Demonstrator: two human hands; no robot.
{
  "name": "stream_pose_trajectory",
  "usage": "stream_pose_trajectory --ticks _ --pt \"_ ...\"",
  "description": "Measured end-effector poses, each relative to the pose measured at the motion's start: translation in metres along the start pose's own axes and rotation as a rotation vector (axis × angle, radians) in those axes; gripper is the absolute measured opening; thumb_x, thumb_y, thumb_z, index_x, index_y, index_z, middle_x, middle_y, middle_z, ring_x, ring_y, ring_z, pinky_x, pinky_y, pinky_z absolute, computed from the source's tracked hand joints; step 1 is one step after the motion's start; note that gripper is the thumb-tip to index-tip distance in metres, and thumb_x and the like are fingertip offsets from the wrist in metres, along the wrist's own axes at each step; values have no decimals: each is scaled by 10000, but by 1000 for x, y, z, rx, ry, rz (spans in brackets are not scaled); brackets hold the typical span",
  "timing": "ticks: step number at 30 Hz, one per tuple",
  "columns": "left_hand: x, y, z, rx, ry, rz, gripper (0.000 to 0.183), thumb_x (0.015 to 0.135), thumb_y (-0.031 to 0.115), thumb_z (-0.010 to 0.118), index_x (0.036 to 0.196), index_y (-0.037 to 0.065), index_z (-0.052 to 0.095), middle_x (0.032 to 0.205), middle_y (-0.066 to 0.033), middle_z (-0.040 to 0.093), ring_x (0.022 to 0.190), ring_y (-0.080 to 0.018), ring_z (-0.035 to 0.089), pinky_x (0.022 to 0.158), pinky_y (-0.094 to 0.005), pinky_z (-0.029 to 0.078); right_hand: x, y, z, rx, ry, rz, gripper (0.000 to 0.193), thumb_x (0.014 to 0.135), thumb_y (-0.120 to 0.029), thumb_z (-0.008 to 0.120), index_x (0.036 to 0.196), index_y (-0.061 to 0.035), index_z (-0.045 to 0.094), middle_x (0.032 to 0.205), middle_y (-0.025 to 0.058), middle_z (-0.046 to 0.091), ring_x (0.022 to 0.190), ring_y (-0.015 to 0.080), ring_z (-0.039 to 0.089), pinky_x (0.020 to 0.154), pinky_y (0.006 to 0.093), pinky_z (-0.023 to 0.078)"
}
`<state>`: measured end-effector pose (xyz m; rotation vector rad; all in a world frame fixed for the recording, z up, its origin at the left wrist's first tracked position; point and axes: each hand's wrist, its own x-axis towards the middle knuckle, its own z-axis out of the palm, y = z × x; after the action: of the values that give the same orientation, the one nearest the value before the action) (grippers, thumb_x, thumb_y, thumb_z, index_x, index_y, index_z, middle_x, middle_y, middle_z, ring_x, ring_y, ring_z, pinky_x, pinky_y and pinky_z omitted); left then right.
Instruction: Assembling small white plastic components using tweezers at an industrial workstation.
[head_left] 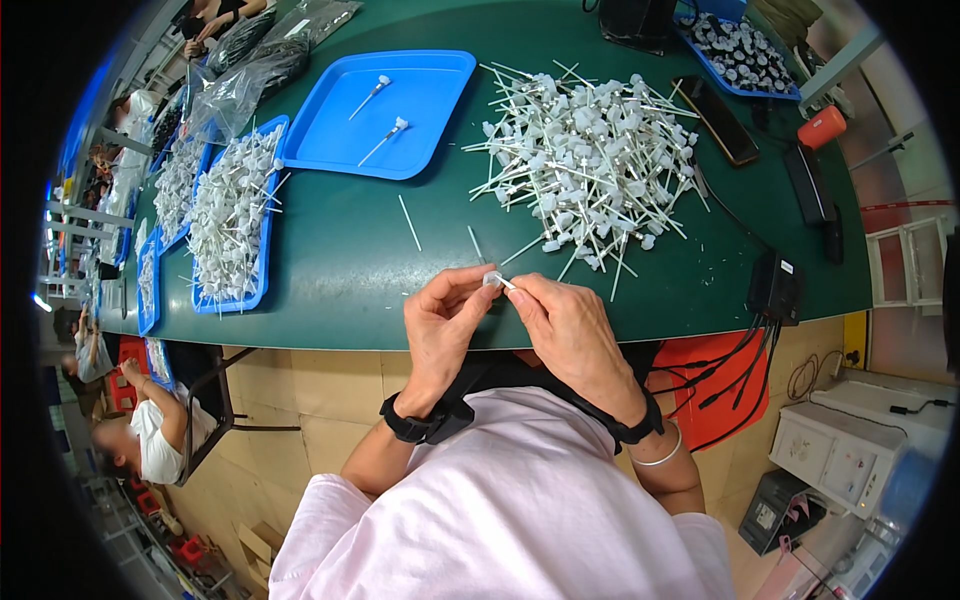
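Over the near edge of the green table (340,270), my two hands meet at one small white pump head (492,278). The fingers of my left hand (442,315) are pinched round its cap-like end. My right hand (578,325) closes finger and thumb on the thin white tube (507,283) at its side; how far the tube sits in the head is hidden. Just beyond my fingers lie two loose thin tubes, one (410,222) farther left and one (475,243) nearer. A big heap of white pump heads with tubes (590,160) spreads ahead on the right.
A blue tray (440,120) holds two pump heads with tubes. Left of it, more blue trays (262,270) are piled with similar pieces. At right are a phone (715,120), a black box with cables (775,285) and a tray of dark-and-clear parts (790,95). Another person (165,430) sits at left.
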<state>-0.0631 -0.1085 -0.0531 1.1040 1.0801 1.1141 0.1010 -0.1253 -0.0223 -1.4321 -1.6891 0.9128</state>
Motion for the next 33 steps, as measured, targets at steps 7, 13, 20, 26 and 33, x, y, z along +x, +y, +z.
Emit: stream_pose_trajectory --ticks 7,13,20,26,33 --pt "-4 -2 -2 193 34 105 217 884 -23 657 1101 -18 668 969 -66 701 888 -108 655 786 -214 502 0 3 1 2 23 -20 175 952 -154 556 889 8 581 686 189 577 625 378 565 558 451 420" --pt "-1 1 -5 11 -15 0 202 892 -15 650 1093 -12 674 990 -75 700 903 -118 657 817 -234 511 0 20 2 254 -94 87 225 977 -194 558 942 2 661 543 25 503 478 84 467 451 268 361" --pt "0 -3 -4 -92 -37 -22 205 898 -7 651 1103 -12 659 1017 -88 700 931 -129 659 839 -251 517 2 19 -1 598 -252 309 307 1019 -256 489 929 -29 677 562 -36 482 462 18 389 418 208 290" --pt "1 -1 -3 -84 -47 -46 191 898 13 658 1086 -20 650 997 -97 700 906 -133 664 820 -262 527 0 15 2 369 -147 209 285 1006 -230 502 937 1 654 574 23 525 486 84 479 458 270 375" --pt "5 6 -2 -111 -13 -106 177 898 45 666 1058 -26 643 958 -102 705 876 -145 673 783 -266 535 -6 -4 -10 71 -25 61 234 974 -187 522 856 13 542 727 218 568 696 438 553 590 473 412"
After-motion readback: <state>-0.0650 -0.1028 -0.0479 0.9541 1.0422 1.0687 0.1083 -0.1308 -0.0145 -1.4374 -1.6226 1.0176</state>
